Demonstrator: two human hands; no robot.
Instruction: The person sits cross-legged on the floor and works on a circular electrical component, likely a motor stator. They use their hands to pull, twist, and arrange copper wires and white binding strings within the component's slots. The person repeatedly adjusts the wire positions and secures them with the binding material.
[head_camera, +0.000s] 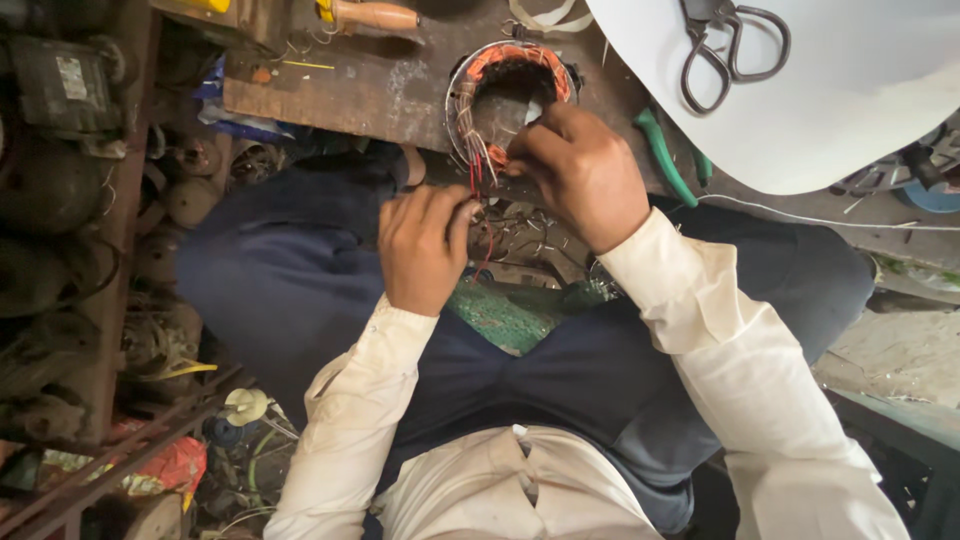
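We see one small pale rectangular label (72, 77) on a dark motor casing (60, 85), upper left of frame.

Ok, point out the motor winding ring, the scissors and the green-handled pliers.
motor winding ring (470, 85): head view, on its left metal rim.
scissors (735, 45): head view, on the handle loops.
green-handled pliers (662, 155): head view, on the nearer green handle.
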